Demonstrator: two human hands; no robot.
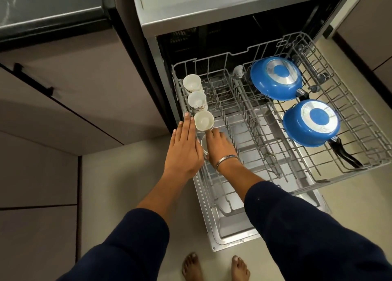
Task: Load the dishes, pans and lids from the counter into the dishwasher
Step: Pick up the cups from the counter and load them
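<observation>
The dishwasher point(212, 13) is seen open, with its wire rack point(360, 153) pulled out over the lowered door point(229, 227). Three white cups point(196, 99) are lined up along the rack's left edge, and a fourth cup point(204, 146) is half hidden between the two hands. The left hand point(184, 147) is laid flat beside it, fingers straight and together, resting against the rack's left side. The right hand point(218, 147) is placed over that cup, its fingers curled downward; whether the cup is gripped cannot be told. A metal bangle point(226, 163) is worn on the right wrist. Two blue pans point(275, 78) are set upside down on the rack's right side, one behind the other.
</observation>
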